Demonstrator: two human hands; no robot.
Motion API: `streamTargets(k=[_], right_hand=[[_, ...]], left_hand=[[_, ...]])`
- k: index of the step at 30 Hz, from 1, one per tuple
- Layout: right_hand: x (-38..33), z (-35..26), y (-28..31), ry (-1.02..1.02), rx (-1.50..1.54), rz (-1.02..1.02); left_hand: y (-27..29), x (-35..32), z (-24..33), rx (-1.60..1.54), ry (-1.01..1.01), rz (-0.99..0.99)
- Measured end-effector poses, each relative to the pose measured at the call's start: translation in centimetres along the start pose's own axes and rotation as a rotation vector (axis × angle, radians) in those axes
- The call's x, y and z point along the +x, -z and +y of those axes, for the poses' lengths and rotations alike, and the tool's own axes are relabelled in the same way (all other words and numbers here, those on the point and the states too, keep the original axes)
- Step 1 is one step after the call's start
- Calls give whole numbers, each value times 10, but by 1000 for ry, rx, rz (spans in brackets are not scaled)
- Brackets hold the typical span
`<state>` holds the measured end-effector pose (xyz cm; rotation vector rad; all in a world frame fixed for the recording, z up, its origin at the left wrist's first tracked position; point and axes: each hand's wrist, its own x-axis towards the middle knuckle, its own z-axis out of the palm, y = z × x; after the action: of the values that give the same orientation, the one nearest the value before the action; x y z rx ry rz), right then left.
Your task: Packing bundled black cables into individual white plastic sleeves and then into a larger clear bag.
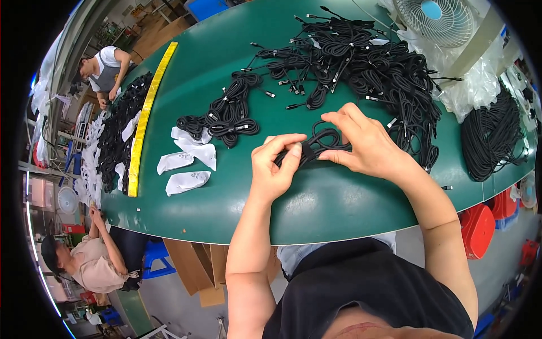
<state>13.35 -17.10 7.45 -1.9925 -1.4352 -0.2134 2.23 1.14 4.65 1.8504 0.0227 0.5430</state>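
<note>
Between my hands, over the near part of the green table (226, 217), is a black cable (327, 138) coiled into loops, with a dark band round its middle. My left hand (276, 161) pinches the banded part between thumb and fingers. With thumb and forefinger, my right hand (361, 141) grips the loops at the other end. Ahead and to the right lies a big heap of black cables (361, 62), many bundled, their metal plugs showing. A smaller group of bundled cables (228, 110) lies ahead of my left hand, beside several white paper slips (188, 182).
A yellow strip (149, 113) crosses the table on the left; more black cables (116, 130) lie beyond it. Two people (107, 70) work at the left side. At right are a fan (435, 22), clear plastic bags (471, 85), a thick cable coil (491, 135) and red stools (477, 230).
</note>
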Motion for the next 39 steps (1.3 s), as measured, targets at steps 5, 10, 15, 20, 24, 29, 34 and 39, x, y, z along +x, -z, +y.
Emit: streamTargets(k=[5,10,15,20,24,29,34,39], right_hand=[[-1,-7,-6,-198,260,203],[1,-5,-10,-284,322,340],[-2,-13,-17,-247,356,368],[-3,-18,-21,-80,339,370],[-6,-18,-18,-83,335,246],[-7,-16,-21,-3,292,274],[-12,-19,-30,-64,194,312],[-4,-23,-25,8,195,331]], left_hand=[[-4,2,-1,407,-590,556],[-11,-8,1,294,-533,180],[-37,-4,3,-610,8,16],[-27,-2,-11,-892,29,-4],[-24,0,-13,-850,80,29],[-25,-2,-14,-849,145,-23],[-32,-7,-20,-810,197,-76],[-32,-3,-17,-940,245,57]])
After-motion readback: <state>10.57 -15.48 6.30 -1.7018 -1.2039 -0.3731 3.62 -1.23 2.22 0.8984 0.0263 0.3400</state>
